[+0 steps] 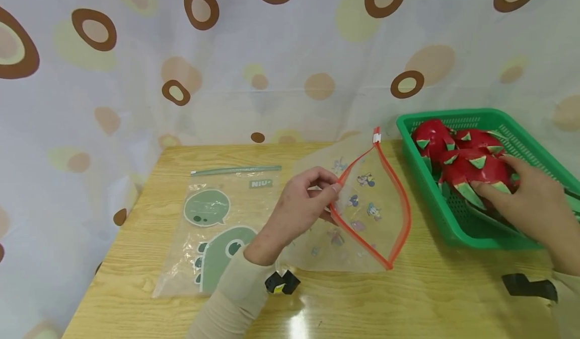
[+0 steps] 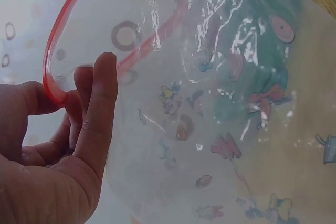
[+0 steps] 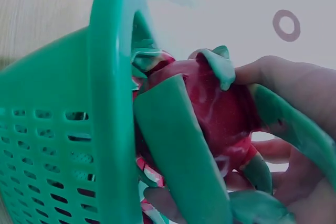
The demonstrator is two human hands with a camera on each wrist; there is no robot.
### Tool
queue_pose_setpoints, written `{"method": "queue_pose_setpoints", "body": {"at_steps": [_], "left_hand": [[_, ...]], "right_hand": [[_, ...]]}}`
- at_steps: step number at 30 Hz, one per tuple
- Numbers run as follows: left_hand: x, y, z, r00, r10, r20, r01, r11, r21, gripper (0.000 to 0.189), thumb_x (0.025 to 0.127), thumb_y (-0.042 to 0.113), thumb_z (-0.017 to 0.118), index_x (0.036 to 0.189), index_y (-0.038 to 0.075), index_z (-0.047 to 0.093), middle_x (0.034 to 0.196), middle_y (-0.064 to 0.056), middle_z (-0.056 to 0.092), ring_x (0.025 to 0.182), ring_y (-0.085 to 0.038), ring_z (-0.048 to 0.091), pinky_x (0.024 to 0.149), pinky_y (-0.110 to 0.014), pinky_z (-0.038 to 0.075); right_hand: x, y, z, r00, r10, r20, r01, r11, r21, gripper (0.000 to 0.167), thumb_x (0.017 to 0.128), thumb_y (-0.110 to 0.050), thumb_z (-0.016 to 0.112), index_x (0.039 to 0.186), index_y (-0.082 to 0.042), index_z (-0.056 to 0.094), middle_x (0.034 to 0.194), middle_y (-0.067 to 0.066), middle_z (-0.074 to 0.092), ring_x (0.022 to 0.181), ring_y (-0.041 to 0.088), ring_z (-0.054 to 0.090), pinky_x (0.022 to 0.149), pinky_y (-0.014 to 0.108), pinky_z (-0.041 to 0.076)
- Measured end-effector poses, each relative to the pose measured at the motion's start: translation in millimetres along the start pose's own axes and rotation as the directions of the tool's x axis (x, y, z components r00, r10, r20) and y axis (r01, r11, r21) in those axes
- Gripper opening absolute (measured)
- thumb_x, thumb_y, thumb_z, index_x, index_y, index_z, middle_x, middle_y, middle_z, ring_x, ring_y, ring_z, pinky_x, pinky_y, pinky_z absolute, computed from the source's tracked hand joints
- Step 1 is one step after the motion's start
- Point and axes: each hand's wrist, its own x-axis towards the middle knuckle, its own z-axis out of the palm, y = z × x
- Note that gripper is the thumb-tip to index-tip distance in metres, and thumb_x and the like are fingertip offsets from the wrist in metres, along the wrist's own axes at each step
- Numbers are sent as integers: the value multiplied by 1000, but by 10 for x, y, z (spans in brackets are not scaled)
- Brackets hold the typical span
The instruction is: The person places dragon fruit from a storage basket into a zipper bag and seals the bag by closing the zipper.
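Observation:
My left hand (image 1: 303, 203) pinches the red zip edge of a clear slider bag (image 1: 371, 238) printed with small cartoon figures. The bag's mouth gapes toward the right, and its white slider (image 1: 376, 136) sits at the top corner. In the left wrist view the thumb and fingertips meet on the red rim (image 2: 52, 87). Over at the right, my right hand (image 1: 534, 198) grips a red dragon fruit (image 1: 480, 167) with green scales, inside the green basket (image 1: 453, 235). The right wrist view has that dragon fruit (image 3: 220, 108) beside the basket wall, fingers around it.
More dragon fruits (image 1: 432, 137) lie in the basket behind the held one. A second clear bag (image 1: 217, 251) with a green dinosaur print and a green zip lies flat on the wooden table (image 1: 353, 303) at the left. A patterned curtain (image 1: 290, 42) hangs behind.

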Motion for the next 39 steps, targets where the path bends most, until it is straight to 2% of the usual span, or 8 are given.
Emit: {"method": "queue_pose_setpoints", "body": {"at_steps": [10, 16, 19, 22, 26, 28, 32, 39], "left_hand": [[13, -14, -2, 1000, 2, -9, -2, 1000, 12, 14, 98, 11, 58, 108, 1, 62, 88, -7, 55, 65, -15, 65, 64, -42, 63], [16, -26, -4, 1000, 1, -24, 0, 1000, 15, 15, 98, 12, 59, 108, 2, 62, 88, -7, 55, 64, -15, 64, 64, -42, 63], [22, -30, 0, 1000, 2, -26, -2, 1000, 15, 15, 98, 12, 58, 108, 2, 62, 87, -7, 55, 64, -14, 64, 64, -42, 63], [24, -31, 4, 1000, 2, -28, -2, 1000, 11, 15, 98, 12, 58, 108, 2, 62, 88, -7, 55, 64, -15, 64, 64, -42, 63], [26, -31, 4, 999, -1, -42, 1, 1000, 6, 15, 99, 13, 58, 109, 2, 62, 89, -7, 55, 63, -15, 64, 65, -41, 63], [35, -33, 6, 999, 2, -51, -2, 1000, 3, 16, 99, 13, 58, 109, 2, 61, 89, -7, 55, 63, -15, 64, 65, -41, 63], [57, -44, 20, 998, 5, -61, -5, 1000, -2, 16, 100, 14, 57, 110, 2, 60, 89, -6, 54, 63, -14, 64, 66, -40, 63], [78, -39, 47, 997, 11, -80, -11, 1000, -1, 16, 101, 14, 57, 111, 2, 60, 89, -7, 54, 65, -14, 65, 66, -39, 63]], "right_hand": [[-41, -50, -67, 995, 98, 15, -99, 991, 94, 84, 99, -42, 55, 157, 0, 11, 155, 36, 24, 111, 64, 44, 59, 60, 54], [-54, -127, -94, 993, 118, 9, -118, 984, 133, 84, 98, -45, 54, 159, -6, 10, 159, 31, 19, 113, 65, 43, 67, 67, 52], [-88, -209, -124, 991, 130, 4, -129, 979, 158, 82, 98, -45, 54, 159, -9, 13, 160, 30, 21, 116, 61, 43, 56, 51, 52], [-122, -270, -141, 991, 137, -7, -132, 966, 223, 77, 97, -45, 56, 160, -19, 19, 159, 26, 26, 110, 20, 57, 55, 23, 46], [-156, -315, -136, 992, 130, 1, -123, 937, 327, 72, 97, -46, 58, 158, -34, 21, 163, 18, 25, 98, -17, 45, 59, 1, 38], [-180, -345, -135, 992, 123, 24, -123, 918, 377, 71, 98, -46, 56, 157, -38, 18, 166, 11, 19, 126, -2, 50, 73, -1, 42], [-238, -419, -145, 995, 85, 58, -102, 888, 449, 64, 101, -41, 54, 156, -41, 22, 166, -5, 17, 152, 30, 21, 85, -6, 34], [-307, -601, -185, 996, -7, 88, -39, 858, 513, 61, 101, -29, 57, 155, -34, 29, 163, -4, 27, 147, 13, 33, 73, -5, 41]]}}
